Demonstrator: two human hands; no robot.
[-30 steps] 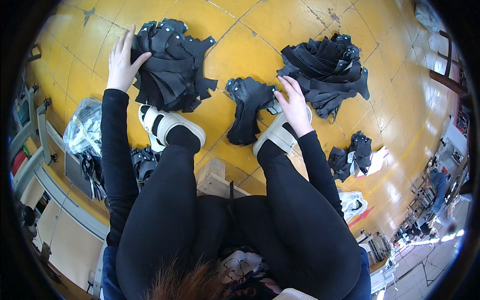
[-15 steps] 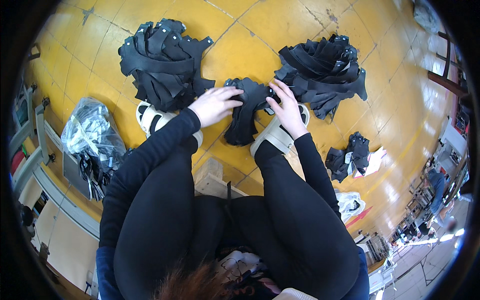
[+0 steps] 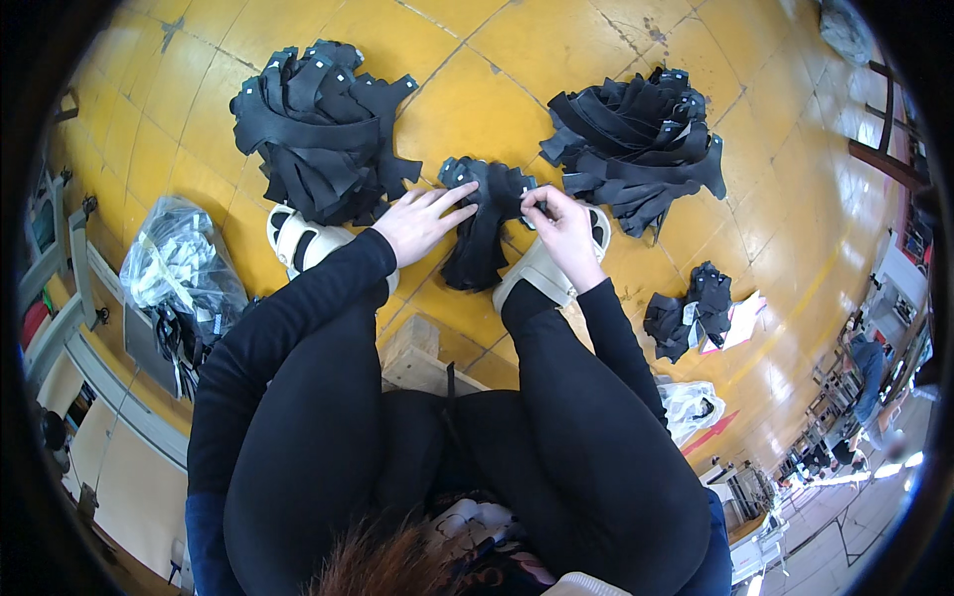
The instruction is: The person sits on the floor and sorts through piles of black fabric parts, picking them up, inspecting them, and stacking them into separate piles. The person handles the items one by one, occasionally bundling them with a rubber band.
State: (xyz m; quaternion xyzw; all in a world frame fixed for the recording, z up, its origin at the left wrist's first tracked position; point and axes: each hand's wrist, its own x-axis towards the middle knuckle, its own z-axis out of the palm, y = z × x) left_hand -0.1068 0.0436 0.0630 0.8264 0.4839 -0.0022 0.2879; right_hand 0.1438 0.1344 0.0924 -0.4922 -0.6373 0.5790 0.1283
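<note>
A small stack of black cut fabric pieces (image 3: pixel 479 243) with small white stickers lies on the floor between my feet. My left hand (image 3: pixel 422 226) rests on its left side, fingers stretched out over the cloth. At the stack's right edge my right hand (image 3: pixel 566 236) is closed in a pinch on the end of a black fabric piece, thumb and forefinger together. A large heap of similar black pieces (image 3: pixel 323 139) lies beyond my left hand, and another heap (image 3: pixel 636 149) beyond my right.
A clear plastic bag (image 3: pixel 184 258) stands at the left near a grey metal frame (image 3: pixel 129 407). On the right are a smaller black pile (image 3: pixel 691 313), paper sheets (image 3: pixel 740 323) and a white plastic bag (image 3: pixel 691 409). My beige clogs (image 3: pixel 313 238) flank the stack; a wooden stool (image 3: pixel 412 363) is below me.
My right hand's fingers have gone from spread to a pinch at the stack's right edge. The left hand has stayed on the stack with only a slight shift.
</note>
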